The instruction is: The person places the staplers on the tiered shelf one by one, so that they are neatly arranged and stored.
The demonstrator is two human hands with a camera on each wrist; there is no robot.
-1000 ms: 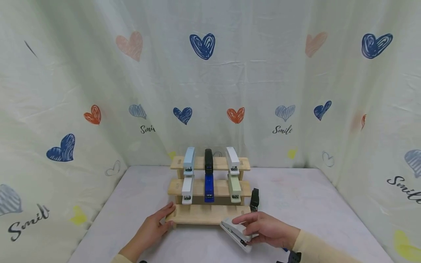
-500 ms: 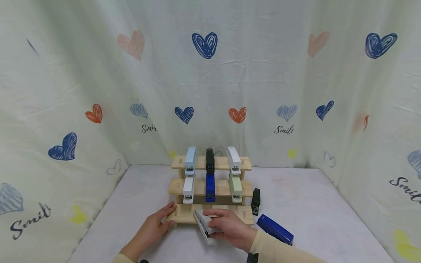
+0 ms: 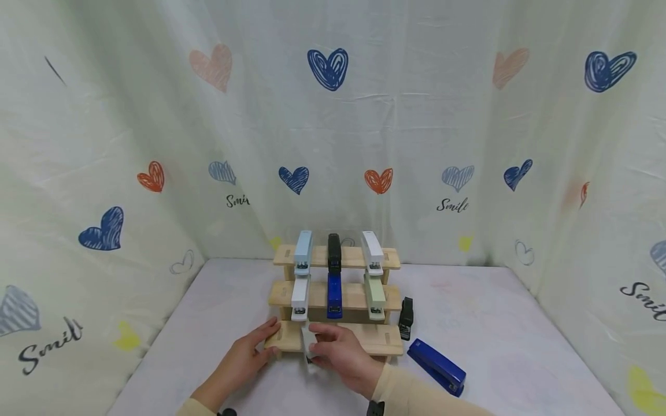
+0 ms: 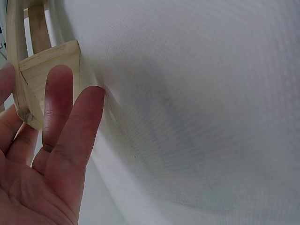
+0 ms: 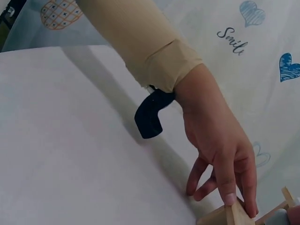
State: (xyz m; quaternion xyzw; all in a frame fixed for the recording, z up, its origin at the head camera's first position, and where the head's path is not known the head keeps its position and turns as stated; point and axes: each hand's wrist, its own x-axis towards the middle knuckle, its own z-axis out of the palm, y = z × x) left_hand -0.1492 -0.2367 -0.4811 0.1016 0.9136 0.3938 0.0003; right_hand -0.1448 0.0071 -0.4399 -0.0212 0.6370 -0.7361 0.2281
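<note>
In the head view, my right hand (image 3: 340,352) grips a white stapler (image 3: 307,341) over the left part of the lowest shelf of a three-step wooden rack (image 3: 364,335). The fingers hide much of this stapler. My left hand (image 3: 244,355) holds the left end of that shelf, fingers and thumb on either side of its corner. The left wrist view shows two fingers of the left hand (image 4: 56,154) extended beside the rack's wooden end (image 4: 51,58). Across in the right wrist view, the left hand (image 5: 220,136) touches the board; a grey-white bit of stapler (image 5: 279,218) shows at the corner.
The top shelf bears a light blue (image 3: 303,248), a black (image 3: 335,251) and a white stapler (image 3: 372,248). White (image 3: 300,294), blue (image 3: 335,294) and green (image 3: 374,294) staplers stand on the middle one. Right of the rack lie a black (image 3: 406,318) and a blue stapler (image 3: 437,365).
My right hand has carried the white stapler leftward from the rack's right front corner to the lowest shelf's left part, turning it straighter. The left hand stays on the shelf end.
</note>
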